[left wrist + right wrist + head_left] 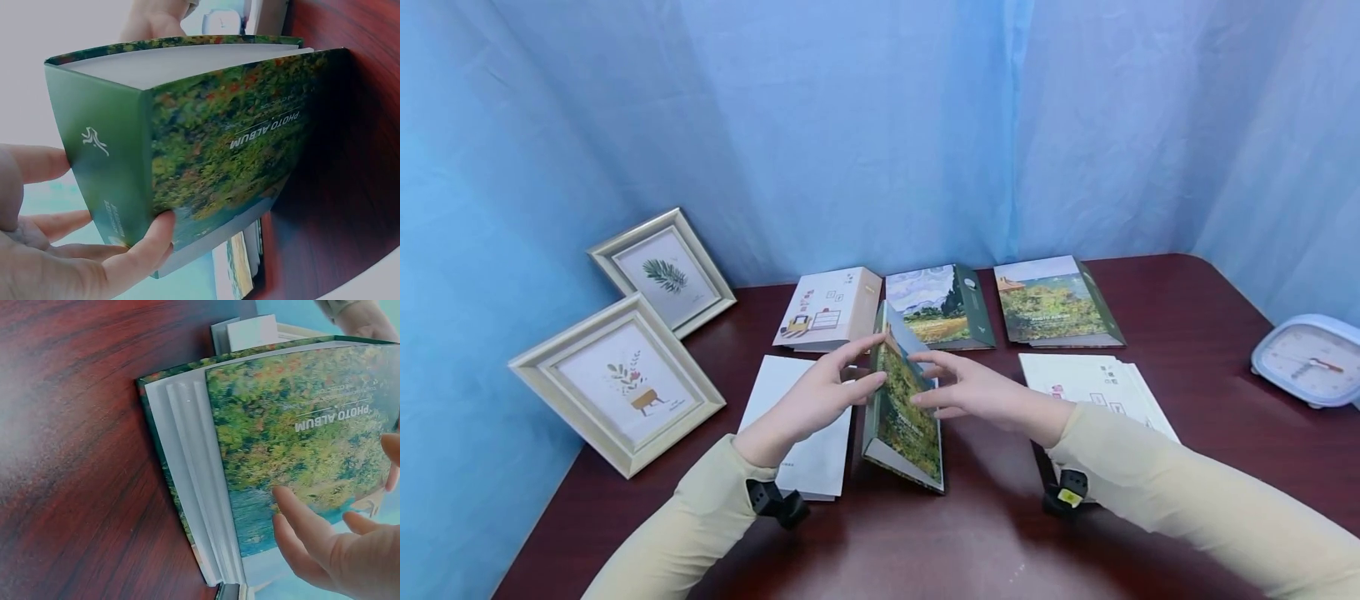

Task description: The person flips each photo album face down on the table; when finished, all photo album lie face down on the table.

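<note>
A person's two bare hands work around a photo album with a glossy garden-painting cover and a green spine (912, 433), at the centre of the frame. It is held tilted, spine uppermost and page edges towards the dark red-brown wooden table (940, 558); whether it touches the wood cannot be told.

The left hand (812, 400) pinches the spine, thumb and fingers on either side. The right hand (977, 387) has its fingers spread and relaxed at the right-hand cover; whether they press it is unclear.

Behind, across the centre, lie three hardback albums: one cream with small furniture drawings (823, 308), one with a painted mountain landscape (936, 325), and one matching garden-patterned album (1048, 308). Below them lie a plain white rectangular booklet (816, 450) at centre left and a pale album with small line drawings (1090, 375) at centre right, partly behind the right arm.

The work appears to be under way: the back three look set out in a row, while the held album is not yet laid down. Letting go of it seems to remain; whether the two pale front pieces also need handling cannot be judged.
</note>
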The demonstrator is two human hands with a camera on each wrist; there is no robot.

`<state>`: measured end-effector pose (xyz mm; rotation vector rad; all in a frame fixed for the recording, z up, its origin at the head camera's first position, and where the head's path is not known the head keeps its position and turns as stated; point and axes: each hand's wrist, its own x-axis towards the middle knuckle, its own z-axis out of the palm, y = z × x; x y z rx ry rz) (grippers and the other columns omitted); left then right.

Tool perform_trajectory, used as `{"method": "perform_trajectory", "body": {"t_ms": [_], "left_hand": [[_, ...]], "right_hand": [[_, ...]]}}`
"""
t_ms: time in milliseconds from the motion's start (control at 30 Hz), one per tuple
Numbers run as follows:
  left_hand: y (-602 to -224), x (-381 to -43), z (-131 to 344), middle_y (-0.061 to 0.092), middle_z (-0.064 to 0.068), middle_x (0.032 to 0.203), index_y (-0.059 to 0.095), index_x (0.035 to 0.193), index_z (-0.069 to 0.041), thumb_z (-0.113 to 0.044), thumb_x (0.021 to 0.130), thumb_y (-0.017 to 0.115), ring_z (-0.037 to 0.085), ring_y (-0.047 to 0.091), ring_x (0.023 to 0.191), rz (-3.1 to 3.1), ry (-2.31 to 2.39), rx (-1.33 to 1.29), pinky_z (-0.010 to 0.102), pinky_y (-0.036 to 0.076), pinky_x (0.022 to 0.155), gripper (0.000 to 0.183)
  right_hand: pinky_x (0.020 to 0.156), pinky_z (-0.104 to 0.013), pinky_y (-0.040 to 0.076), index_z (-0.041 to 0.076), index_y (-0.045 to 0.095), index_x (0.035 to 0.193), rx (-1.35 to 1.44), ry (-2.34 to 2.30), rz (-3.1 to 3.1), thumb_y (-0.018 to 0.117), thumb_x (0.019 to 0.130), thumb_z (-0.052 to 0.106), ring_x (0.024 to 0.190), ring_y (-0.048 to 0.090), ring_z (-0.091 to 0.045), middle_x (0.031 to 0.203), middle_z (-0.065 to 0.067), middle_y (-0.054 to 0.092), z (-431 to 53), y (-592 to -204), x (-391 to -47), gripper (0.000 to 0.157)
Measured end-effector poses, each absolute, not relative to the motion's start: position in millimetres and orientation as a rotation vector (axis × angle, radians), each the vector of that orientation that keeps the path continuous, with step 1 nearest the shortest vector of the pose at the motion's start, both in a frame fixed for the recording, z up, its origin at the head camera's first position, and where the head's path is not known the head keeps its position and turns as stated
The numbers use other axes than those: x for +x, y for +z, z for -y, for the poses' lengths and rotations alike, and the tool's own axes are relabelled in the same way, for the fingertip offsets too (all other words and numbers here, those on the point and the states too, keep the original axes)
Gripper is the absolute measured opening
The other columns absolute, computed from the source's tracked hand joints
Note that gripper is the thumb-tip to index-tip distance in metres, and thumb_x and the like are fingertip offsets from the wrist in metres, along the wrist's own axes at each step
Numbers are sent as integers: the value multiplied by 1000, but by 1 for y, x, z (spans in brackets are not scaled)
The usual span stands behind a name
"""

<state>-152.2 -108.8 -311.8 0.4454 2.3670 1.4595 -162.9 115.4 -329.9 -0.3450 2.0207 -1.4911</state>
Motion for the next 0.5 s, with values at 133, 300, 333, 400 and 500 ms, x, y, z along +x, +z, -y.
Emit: {"method": "perform_trajectory", "body": {"t_ms": [133, 300, 333, 400, 500], "left_hand": [[-310, -151, 104, 35, 8, 150, 36, 147, -21, -20, 96, 55, 31, 47, 128, -2365, 1493, 452, 42, 52, 90, 54], [-314, -152, 98, 48, 13, 140, 43, 143, -17, -16, 95, 57, 30, 54, 121, -2369, 1541, 504, 41, 52, 89, 51], [-315, -152, 97, 50, 14, 138, 44, 142, -16, -15, 94, 58, 30, 55, 120, -2373, 1550, 516, 41, 53, 88, 50], [-318, -153, 94, 51, 15, 136, 46, 141, -15, -13, 94, 58, 31, 56, 119, -2372, 1569, 532, 39, 53, 86, 49], [-323, -154, 92, 47, 13, 140, 48, 139, -12, -9, 93, 59, 32, 54, 122, -2370, 1601, 531, 37, 54, 85, 47]], "right_hand": [[97, -47, 47, 11, 18, 151, -354, -1517, -1969, 61, 93, 24, 129, 43, -40, 151, -26, 20, -122, -328, -162, 73], [95, -49, 48, 12, 11, 152, -349, -1553, -1924, 60, 93, 28, 132, 38, -44, 152, -26, 15, -130, -327, -161, 79], [95, -50, 47, 12, 10, 153, -344, -1565, -1913, 60, 93, 28, 132, 37, -45, 152, -27, 14, -131, -327, -161, 80], [94, -50, 48, 11, 8, 153, -332, -1581, -1902, 61, 93, 29, 133, 35, -45, 152, -27, 13, -132, -327, -160, 82], [93, -50, 48, 10, 6, 153, -325, -1582, -1900, 61, 92, 31, 134, 33, -46, 152, -28, 12, -133, -328, -158, 84]]}}
